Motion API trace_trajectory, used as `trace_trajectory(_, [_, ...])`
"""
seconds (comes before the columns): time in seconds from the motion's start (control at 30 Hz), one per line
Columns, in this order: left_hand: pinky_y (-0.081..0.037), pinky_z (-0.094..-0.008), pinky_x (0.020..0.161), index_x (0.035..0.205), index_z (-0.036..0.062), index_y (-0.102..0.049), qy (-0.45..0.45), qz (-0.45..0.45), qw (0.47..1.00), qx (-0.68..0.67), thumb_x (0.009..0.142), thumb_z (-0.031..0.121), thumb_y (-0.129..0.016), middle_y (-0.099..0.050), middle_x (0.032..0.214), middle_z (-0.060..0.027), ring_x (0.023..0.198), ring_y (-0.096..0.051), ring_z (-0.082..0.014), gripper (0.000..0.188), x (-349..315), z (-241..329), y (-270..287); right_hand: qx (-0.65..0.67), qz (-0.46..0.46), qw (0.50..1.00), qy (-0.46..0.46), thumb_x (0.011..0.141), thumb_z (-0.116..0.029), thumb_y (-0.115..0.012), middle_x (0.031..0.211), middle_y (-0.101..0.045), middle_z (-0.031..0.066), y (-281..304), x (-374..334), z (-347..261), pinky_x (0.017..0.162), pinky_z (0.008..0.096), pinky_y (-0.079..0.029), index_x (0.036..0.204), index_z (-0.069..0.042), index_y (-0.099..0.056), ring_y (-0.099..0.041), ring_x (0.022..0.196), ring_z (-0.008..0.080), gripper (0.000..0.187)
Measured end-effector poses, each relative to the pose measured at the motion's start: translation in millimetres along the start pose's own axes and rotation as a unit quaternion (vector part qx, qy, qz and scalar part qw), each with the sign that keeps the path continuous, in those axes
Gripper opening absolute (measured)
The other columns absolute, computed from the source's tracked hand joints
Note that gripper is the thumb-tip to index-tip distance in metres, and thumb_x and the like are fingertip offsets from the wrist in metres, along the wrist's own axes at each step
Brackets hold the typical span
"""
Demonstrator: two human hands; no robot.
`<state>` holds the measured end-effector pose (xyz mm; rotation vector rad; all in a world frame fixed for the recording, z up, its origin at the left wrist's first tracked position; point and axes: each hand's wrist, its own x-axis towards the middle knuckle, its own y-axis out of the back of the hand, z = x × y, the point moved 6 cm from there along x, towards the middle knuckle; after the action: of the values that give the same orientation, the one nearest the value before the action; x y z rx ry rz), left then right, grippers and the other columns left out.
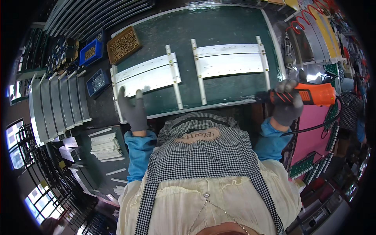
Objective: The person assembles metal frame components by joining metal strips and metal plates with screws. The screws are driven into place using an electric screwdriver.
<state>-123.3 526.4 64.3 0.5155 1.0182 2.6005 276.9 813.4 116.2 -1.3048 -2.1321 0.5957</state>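
Note:
My right hand [288, 103], in a grey glove, is wrapped round an orange and black power screwdriver [316, 94]. The tool lies sideways, its dark tip pointing left over the front right edge of the green work table. My left hand [133, 111], gloved too, has its fingers apart over the near left corner of the left white panel assembly [147, 75]; whether they press on it I cannot tell. That assembly has white slats between two narrow rails with brass-coloured fittings. A similar assembly [229, 62] lies to its right, apart from both hands.
A brown tray of small brass-coloured parts [110, 43], a blue bin [101, 55] and another blue bin of silvery parts [89, 91] stand left of the table. White strips [105, 147] are stacked lower left. A red coiled hose [299, 25] hangs at upper right; a black cable [313, 128] trails below the screwdriver.

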Motion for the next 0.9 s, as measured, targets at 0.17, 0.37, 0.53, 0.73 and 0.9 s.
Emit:
trace_trajectory(0.17, [-0.043, -0.0376, 0.105, 0.139, -0.0030, -0.047, 0.039, -0.148, 0.961, -0.228, 0.091, 0.017, -0.069, -0.052, 0.139, -0.0201, 0.127, -0.051, -0.0278, 0.057, -36.6, 87.0, -91.3, -0.012, -0.065, 0.998, 0.019, 0.085, -0.025, -0.066, 0.092, -0.057, 0.0102, 72.8, 24.1, -74.4, 0.072, 0.0353, -0.048, 0.145, 0.005, -0.032, -0.056, 0.079, 0.0220, 0.076])
trace_trajectory(0.37, [-0.041, -0.0357, 0.106, 0.142, -0.0027, -0.044, 0.108, -0.204, 0.947, -0.223, 0.091, 0.018, -0.069, -0.053, 0.139, -0.0191, 0.128, -0.051, -0.0278, 0.060, -67.4, 85.9, -159.3, -0.216, 0.098, 0.969, -0.076, 0.080, -0.020, -0.066, 0.096, -0.065, 0.0129, 111.4, 41.0, -93.0, 0.069, 0.0323, -0.056, 0.143, 0.006, -0.034, -0.066, 0.086, 0.0231, 0.074])
trace_trajectory(0.53, [-0.042, -0.0385, 0.107, 0.144, -0.0041, -0.042, 0.151, -0.204, 0.942, -0.219, 0.090, 0.026, -0.068, -0.051, 0.140, -0.0249, 0.130, -0.051, -0.0327, 0.067, -60.8, 65.7, -193.6, -0.248, 0.068, 0.946, -0.200, 0.077, -0.011, -0.064, 0.116, -0.065, 0.0239, 135.5, 77.9, -54.5, 0.070, 0.0306, -0.060, 0.137, 0.006, -0.040, -0.068, 0.099, 0.0277, 0.067])
trace_trajectory(0.73, [-0.041, -0.0360, 0.107, 0.145, -0.0050, -0.039, 0.171, -0.220, 0.939, -0.203, 0.092, 0.025, -0.064, -0.051, 0.141, -0.0249, 0.131, -0.050, -0.0314, 0.065, -48.0, 101.4, -212.7, -0.303, 0.025, 0.910, -0.283, 0.077, -0.008, -0.066, 0.121, -0.063, 0.0239, 167.8, 118.1, 14.2, 0.071, 0.0328, -0.060, 0.137, 0.006, -0.043, -0.067, 0.102, 0.0277, 0.065])
trace_trajectory(0.9, [-0.043, -0.0329, 0.102, 0.145, -0.0028, -0.042, 0.189, -0.237, 0.935, -0.181, 0.094, 0.021, -0.060, -0.059, 0.133, -0.0217, 0.121, -0.057, -0.0276, 0.059, -43.5, 108.8, -226.5, -0.325, 0.004, 0.879, -0.348, 0.077, -0.013, -0.071, 0.113, -0.068, 0.0165, 164.6, 126.1, 47.3, 0.067, 0.0297, -0.057, 0.128, 0.005, -0.056, -0.068, 0.078, 0.0185, 0.056])
